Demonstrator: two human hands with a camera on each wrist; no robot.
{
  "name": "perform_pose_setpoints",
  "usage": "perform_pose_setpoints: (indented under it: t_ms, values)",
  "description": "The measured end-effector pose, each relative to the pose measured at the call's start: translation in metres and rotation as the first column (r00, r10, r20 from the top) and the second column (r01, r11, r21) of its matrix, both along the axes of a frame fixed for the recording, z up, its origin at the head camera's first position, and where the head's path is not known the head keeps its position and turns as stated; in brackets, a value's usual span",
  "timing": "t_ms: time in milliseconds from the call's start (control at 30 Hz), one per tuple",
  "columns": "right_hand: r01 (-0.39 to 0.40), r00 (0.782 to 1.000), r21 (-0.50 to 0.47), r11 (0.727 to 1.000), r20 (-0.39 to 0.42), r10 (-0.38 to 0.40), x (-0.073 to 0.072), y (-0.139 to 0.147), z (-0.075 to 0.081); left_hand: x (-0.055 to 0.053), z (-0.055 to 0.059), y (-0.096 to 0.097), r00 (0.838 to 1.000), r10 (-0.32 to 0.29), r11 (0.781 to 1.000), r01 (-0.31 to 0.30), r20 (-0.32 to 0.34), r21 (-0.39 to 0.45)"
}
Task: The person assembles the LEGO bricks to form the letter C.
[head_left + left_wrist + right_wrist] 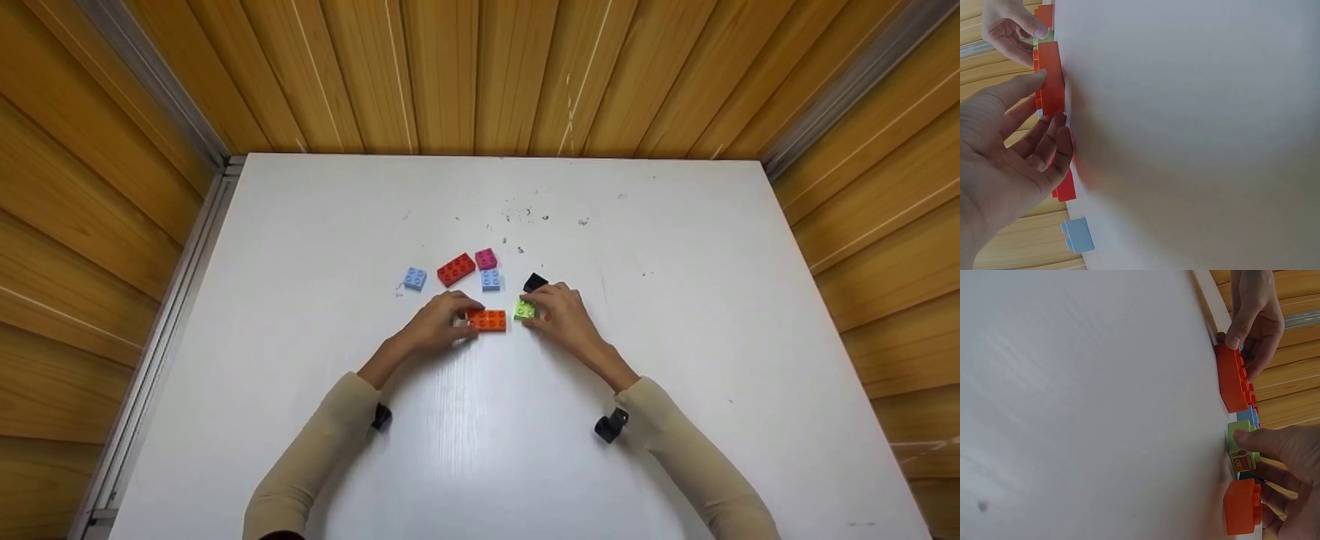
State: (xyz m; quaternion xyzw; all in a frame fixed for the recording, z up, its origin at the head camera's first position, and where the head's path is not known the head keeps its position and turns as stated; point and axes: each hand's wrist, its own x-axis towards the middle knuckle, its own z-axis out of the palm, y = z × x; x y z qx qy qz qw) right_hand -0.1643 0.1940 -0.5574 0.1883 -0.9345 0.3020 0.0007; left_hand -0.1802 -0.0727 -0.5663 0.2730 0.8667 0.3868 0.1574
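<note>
My left hand pinches the left end of a long orange brick, which lies flat on the table with studs up. In the left wrist view, the thumb presses that orange brick's near side. A short gap to the right, my right hand holds a light green brick between thumb and fingers. A printed picture marks the green brick's side in the right wrist view. Next to the right fingers stands a smaller orange brick, hidden under the hand from above. A black piece lies just beyond the right fingers.
Behind the hands lie a red brick, a pink brick and a light blue brick close together. Another light blue brick sits farther left. Wood-patterned walls border the white table.
</note>
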Motion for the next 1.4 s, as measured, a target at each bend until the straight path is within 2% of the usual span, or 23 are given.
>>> perform_pose_setpoints:
  t_ms: [167, 467, 833, 1067, 1400]
  values:
    - [0.001, 1.000, -0.003, 1.000, -0.019, -0.001, 0.002, 0.000, 0.002, 0.000, -0.001, 0.000, 1.000, -0.001, 1.000, 0.001, -0.017, -0.003]
    - [-0.029, 0.999, -0.085, 0.996, -0.039, 0.026, 0.006, -0.001, 0.007, -0.001, -0.002, 0.001, 0.999, -0.014, 1.000, 0.014, -0.043, 0.007]
    - [-0.072, 0.997, -0.157, 0.985, -0.030, 0.068, 0.011, -0.006, 0.002, -0.001, -0.003, 0.001, 0.998, -0.023, 0.999, 0.025, -0.066, 0.026]
    - [-0.096, 0.995, -0.215, 0.972, -0.021, 0.094, 0.010, -0.008, -0.001, -0.001, -0.003, 0.001, 0.998, -0.019, 1.000, 0.020, -0.058, 0.015]
    - [-0.104, 0.995, -0.234, 0.967, -0.020, 0.102, 0.012, -0.006, 0.001, -0.001, -0.003, 0.001, 0.999, -0.016, 1.000, 0.016, -0.040, 0.016]
